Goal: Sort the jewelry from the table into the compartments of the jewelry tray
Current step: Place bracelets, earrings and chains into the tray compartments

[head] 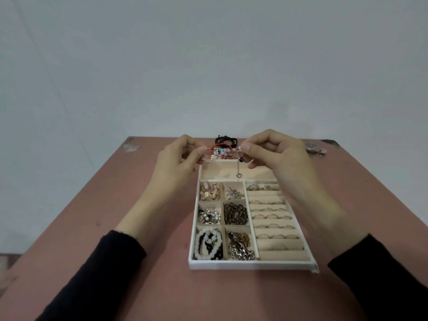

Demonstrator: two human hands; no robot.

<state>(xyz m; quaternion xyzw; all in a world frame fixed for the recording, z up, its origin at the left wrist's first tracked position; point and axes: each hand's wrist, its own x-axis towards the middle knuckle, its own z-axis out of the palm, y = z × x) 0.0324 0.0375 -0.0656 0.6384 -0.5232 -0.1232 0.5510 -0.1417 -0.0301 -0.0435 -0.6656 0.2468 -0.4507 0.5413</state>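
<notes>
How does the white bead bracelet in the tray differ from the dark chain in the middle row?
The white bead bracelet is pale round beads; the dark chain is brown-black links. The bracelet shares the nearest left compartment with black beads; the chain fills a middle-row compartment alone. Both lie bunched in the jewelry tray.

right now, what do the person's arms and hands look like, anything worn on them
Both arms wear black long sleeves; the left sleeve and right sleeve look like soft knit fabric and end in plain cuffs above the wrists. The left hand and right hand are bare: no gloves, and no ring or watch shows in this view.
</notes>
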